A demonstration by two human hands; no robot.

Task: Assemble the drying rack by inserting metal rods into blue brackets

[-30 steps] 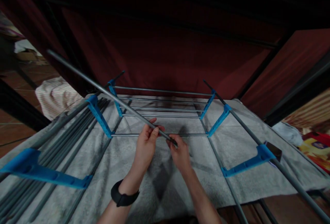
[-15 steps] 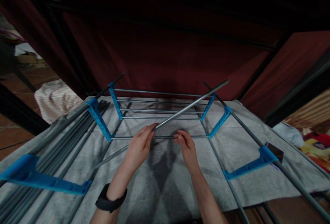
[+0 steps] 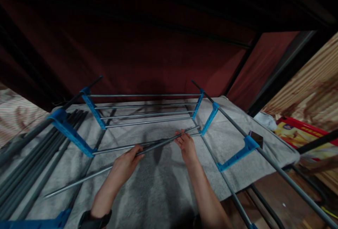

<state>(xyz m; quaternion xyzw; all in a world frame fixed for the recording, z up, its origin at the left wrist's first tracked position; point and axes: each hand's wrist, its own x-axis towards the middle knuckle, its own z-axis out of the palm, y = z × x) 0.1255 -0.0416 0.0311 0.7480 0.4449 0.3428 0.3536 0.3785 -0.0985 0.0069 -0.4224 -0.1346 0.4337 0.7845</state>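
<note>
A thin grey metal tube (image 3: 81,180) slants across the middle, its right end raised near a blue plastic bracket (image 3: 210,119). My left hand (image 3: 125,164), with a dark band at the wrist, grips the tube around its middle. Close to the tube's right end, my right hand (image 3: 187,146) has its thumb and fingers closed round it. Just behind the held tube, a fixed crossbar (image 3: 113,149) runs from the left blue bracket (image 3: 74,135) to the right one. Further back, several parallel rods (image 3: 148,121) join another pair of blue brackets.
Several loose tubes (image 3: 39,155) lie in a bundle on the left of the grey cloth (image 3: 161,190). Long side rails (image 3: 235,125) carry the brackets. A dark box (image 3: 256,139) sits by the right rail, and a red-yellow package (image 3: 303,137) lies beyond it.
The tube's right end has swung down and toward the crossbar. My right hand, apart from the tube before, now grips it. My left hand has moved left and nearer, and the view has shifted right.
</note>
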